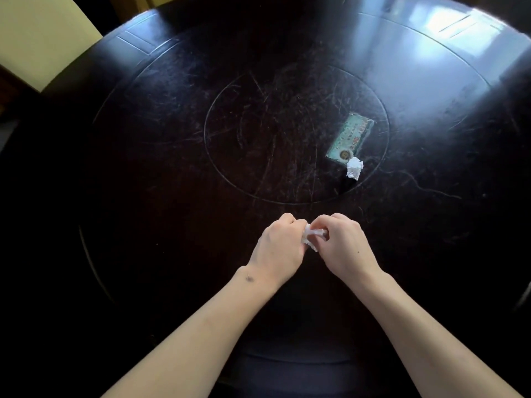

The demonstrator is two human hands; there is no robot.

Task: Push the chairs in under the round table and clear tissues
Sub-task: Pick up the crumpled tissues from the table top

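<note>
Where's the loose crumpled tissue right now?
Head view: the crumpled tissue lies right of centre on the round table, touching the green label's near corner.

Both forearms are bare to the bottom edge of the view, with no sleeve, watch or ring showing on the left hand or right hand, and a small dark mark sits near the left wrist
</note>
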